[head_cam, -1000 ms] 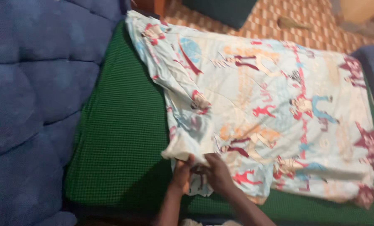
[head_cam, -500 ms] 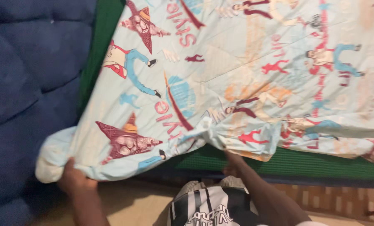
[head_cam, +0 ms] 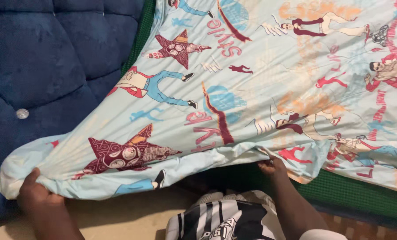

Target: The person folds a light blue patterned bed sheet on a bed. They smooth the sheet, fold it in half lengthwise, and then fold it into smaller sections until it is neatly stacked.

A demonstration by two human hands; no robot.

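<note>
A light blue printed bedsheet (head_cam: 251,84) with cartoon figures and dark red stars spreads over a green mattress (head_cam: 363,195). My left hand (head_cam: 34,193) grips the sheet's corner at the lower left, pulled out in front of the blue headboard. My right hand (head_cam: 272,166) holds the sheet's near edge at the lower middle, fingers tucked under the fabric. The sheet is stretched taut between the two hands, with folds along its lower edge.
A padded dark blue tufted headboard (head_cam: 51,66) with a button fills the left side. A beige floor (head_cam: 127,218) lies below. My black-and-white striped garment (head_cam: 225,220) shows at the bottom middle. Patterned brown floor shows at the bottom right.
Both hands have pulled the sheet's edge apart and toward me; my left hand moved far left with the corner. The view has shifted closer and lower over the sheet.
</note>
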